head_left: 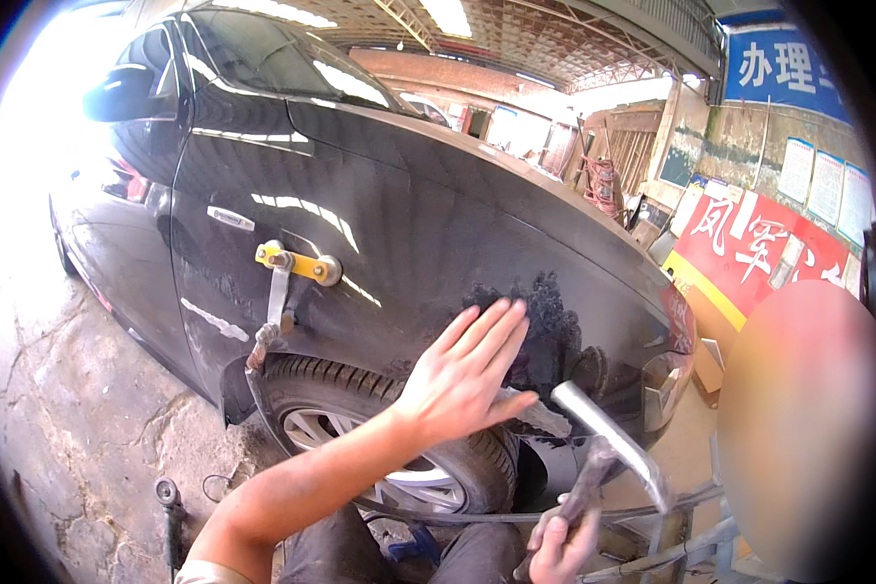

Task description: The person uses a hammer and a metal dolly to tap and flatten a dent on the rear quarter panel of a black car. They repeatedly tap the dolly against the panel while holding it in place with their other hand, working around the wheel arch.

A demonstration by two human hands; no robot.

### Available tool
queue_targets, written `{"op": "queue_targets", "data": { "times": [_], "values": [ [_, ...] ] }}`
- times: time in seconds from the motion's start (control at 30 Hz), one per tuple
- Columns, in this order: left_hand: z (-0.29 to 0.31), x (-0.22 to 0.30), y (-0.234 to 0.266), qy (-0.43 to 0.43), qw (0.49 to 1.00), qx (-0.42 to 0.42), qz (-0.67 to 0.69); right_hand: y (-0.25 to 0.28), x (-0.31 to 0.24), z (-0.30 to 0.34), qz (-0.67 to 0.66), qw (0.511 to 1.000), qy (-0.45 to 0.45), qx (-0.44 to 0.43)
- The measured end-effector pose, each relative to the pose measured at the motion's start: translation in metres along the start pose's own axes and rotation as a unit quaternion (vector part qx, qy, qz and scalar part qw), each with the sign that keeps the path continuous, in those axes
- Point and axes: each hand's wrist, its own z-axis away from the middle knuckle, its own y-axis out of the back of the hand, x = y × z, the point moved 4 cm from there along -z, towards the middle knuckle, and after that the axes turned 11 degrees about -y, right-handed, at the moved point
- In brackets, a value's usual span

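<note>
My left hand (pixel 467 375) lies flat on the dark car fender (pixel 399 224), fingers stretched out and close together. Its fingertips reach the rough, blackened patch (pixel 545 311) above the wheel arch. Just below the palm, a bare greyish strip (pixel 540 419) shows on the arch edge. In my right hand (pixel 566 545) is a hammer (pixel 608 443), gripped by its dark handle, its long silvery head raised in front of the bumper and apart from the panel. The front wheel (pixel 423 487) sits under the arch, partly behind my left forearm.
A yellow bracket (pixel 307 265) with a metal arm is fixed to the fender. A tool with a round head (pixel 168 494) stands on the cracked concrete floor (pixel 97 419). Metal framing (pixel 686 545) lies at lower right. A red sign (pixel 759 243) leans by the wall; a blurred shape covers the right side.
</note>
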Motion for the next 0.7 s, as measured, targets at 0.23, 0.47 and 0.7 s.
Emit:
{"op": "queue_targets", "data": {
  "times": [0.23, 0.47, 0.7],
  "values": [
    [0.020, -0.011, -0.014, -0.010, 0.996, -0.042, -0.084, -0.001, -0.013, -0.050, -0.017, 0.992, -0.040, -0.120],
    [0.055, -0.019, -0.011, 0.043, 0.992, -0.008, -0.118, -0.017, -0.032, -0.059, 0.078, 0.983, 0.101, -0.129],
    [0.056, -0.019, -0.017, 0.052, 0.992, -0.002, -0.115, -0.015, -0.026, -0.063, 0.233, 0.961, 0.118, -0.089]
  ]
}}
